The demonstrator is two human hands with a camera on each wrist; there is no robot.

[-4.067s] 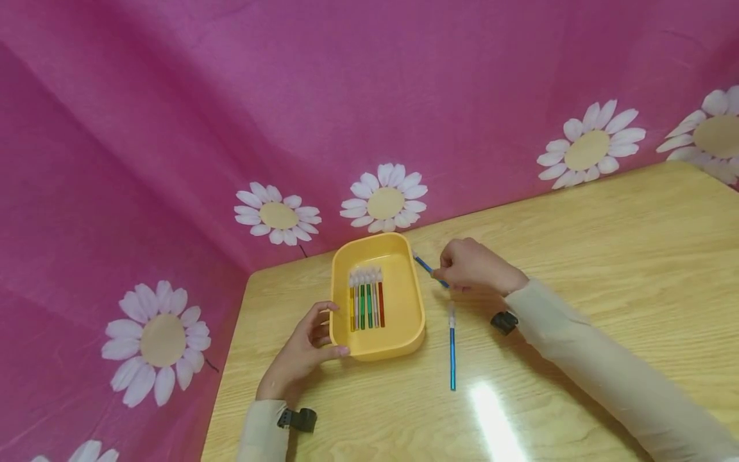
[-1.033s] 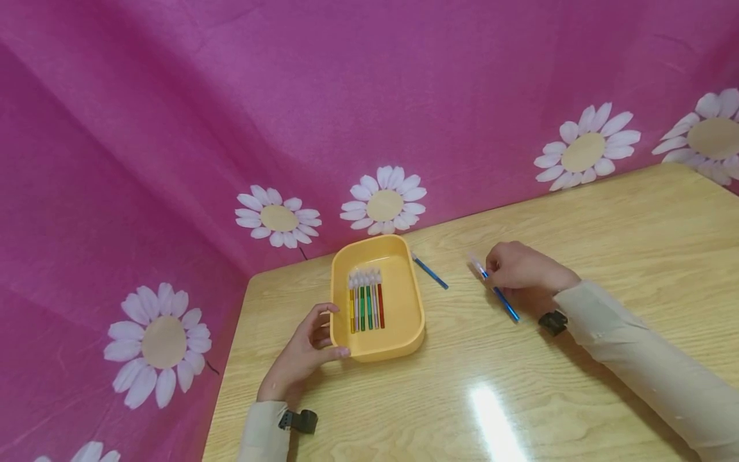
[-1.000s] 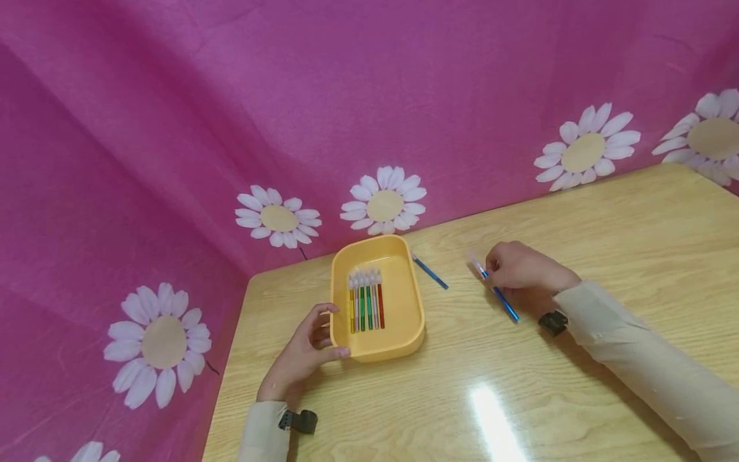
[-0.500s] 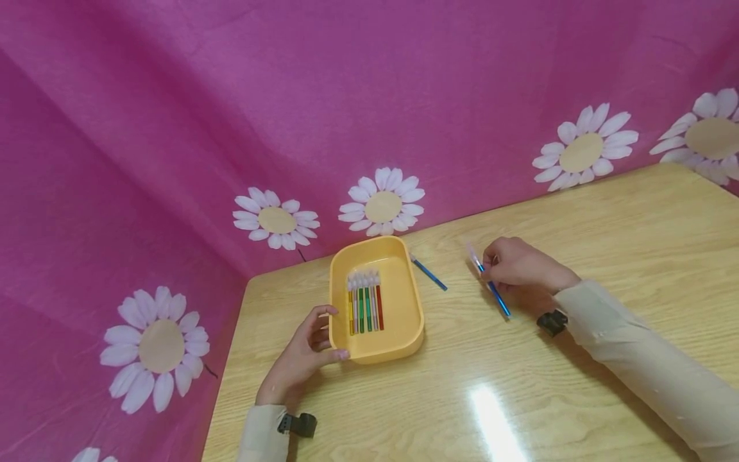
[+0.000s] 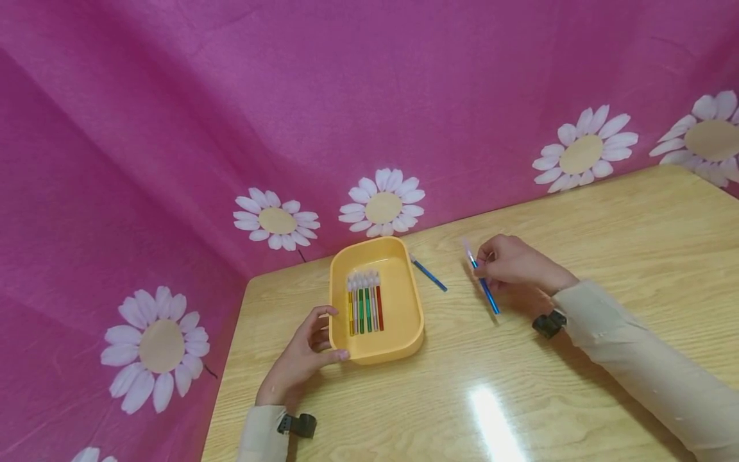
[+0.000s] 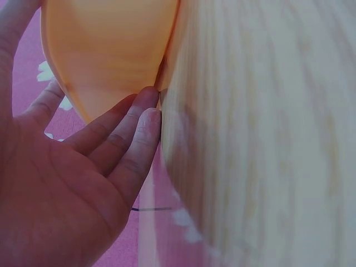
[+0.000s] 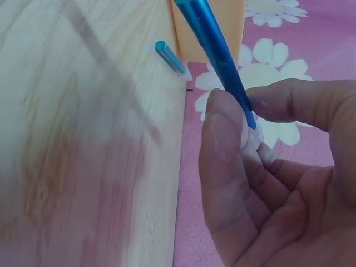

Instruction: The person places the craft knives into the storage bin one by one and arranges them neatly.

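Note:
My right hand (image 5: 510,263) pinches a blue pen (image 5: 487,292) with a clear cap between thumb and fingers, close over the table to the right of the tray. In the right wrist view the blue pen (image 7: 214,47) slants up out of the fingers. My left hand (image 5: 300,346) holds the near left corner of a yellow tray (image 5: 398,350), thumb and forefinger on its rim. Its other fingers (image 6: 125,139) lie against the outer wall. Several capped pens (image 5: 365,308) in yellow, pink, green and red lie side by side inside the tray.
Another blue pen (image 5: 428,273) lies slantwise on the wooden table (image 5: 577,256) beside the tray's right wall. Behind the table hangs a pink cloth (image 5: 462,96) printed with white daisies, close to the tray's far end.
About four seconds ago my right hand held the pen by the tray; that one now lies released. The second blue pen has been picked up, and has lately shifted slightly left. My left hand stays.

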